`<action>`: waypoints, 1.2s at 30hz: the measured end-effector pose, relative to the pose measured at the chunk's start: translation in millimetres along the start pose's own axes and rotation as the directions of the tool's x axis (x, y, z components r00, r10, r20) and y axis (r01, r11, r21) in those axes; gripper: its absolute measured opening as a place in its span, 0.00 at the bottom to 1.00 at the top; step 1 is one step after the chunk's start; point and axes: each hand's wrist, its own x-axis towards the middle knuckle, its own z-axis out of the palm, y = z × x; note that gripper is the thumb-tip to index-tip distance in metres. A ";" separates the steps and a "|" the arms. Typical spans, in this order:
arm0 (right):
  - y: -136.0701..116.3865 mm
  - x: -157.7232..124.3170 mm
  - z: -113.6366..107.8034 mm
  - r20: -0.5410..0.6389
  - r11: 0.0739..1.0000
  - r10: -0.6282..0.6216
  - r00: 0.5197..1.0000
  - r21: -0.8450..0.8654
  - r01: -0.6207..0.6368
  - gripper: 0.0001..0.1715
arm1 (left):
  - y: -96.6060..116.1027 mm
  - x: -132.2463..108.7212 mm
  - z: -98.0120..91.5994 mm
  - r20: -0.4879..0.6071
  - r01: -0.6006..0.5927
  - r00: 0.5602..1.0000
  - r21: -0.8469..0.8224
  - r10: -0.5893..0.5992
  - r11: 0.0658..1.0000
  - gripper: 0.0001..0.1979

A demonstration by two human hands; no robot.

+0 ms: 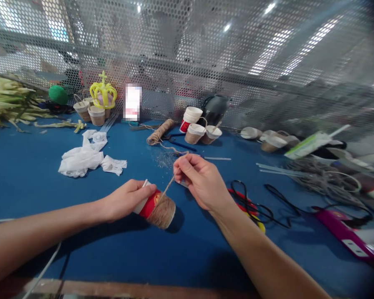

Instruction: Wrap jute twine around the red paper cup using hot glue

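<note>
A red and white paper cup (162, 211), partly wrapped in brown twine, lies tilted in my left hand (124, 200), whose fingers are closed round its white end. My right hand (202, 180) is up and to the right of the cup, pinching the twine strand (170, 183), which runs taut from the wrapped part to the fingertips. Beyond my hands a roll of twine (160, 132) lies on the blue table (112, 257), with loose strand trailing from it toward my right hand.
Twine-wrapped cups (195, 133) stand at the back beside a dark kettle (216, 109). White crumpled cloth (81, 160) is at left, near a yellow crown-shaped piece (103, 93). Black cables (252, 207) and a purple power strip (339, 232) lie at right. A perforated metal screen (174, 54) stands behind.
</note>
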 end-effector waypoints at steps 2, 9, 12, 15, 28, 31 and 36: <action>2.9 0.4 -0.5 -0.004 1.000 0.001 1.000 -0.021 -0.002 0.10 | 1.0 -2.0 1.8 0.031 -0.018 0.999 0.025 0.017 1.000 0.18; 10.1 1.7 -0.2 0.009 0.996 0.028 1.000 -0.091 -0.027 0.12 | 1.0 -7.7 2.4 0.082 -0.063 0.995 0.093 0.055 0.994 0.19; 12.7 1.9 0.1 0.019 0.993 0.035 0.999 -0.112 -0.033 0.12 | -0.2 -9.8 2.0 0.095 -0.079 0.993 0.096 0.070 0.992 0.19; 13.8 0.9 0.3 0.021 0.991 0.056 0.998 -0.125 -0.053 0.12 | -1.2 -10.6 2.1 0.111 -0.101 0.990 0.078 0.092 0.992 0.18; 12.9 -1.1 3.8 0.049 0.968 0.118 0.992 -0.230 -0.104 0.11 | -2.1 -13.7 -2.4 0.119 -0.213 0.975 0.229 0.190 0.950 0.19; 13.3 -1.8 5.1 0.056 0.962 0.124 0.991 -0.251 -0.107 0.11 | -2.7 -14.0 -3.6 0.128 -0.264 0.963 0.273 0.237 0.925 0.19; 14.7 -1.6 7.4 0.082 0.957 0.141 0.987 -0.268 -0.115 0.11 | -2.8 -14.3 -3.9 0.161 -0.348 0.936 0.298 0.313 0.889 0.18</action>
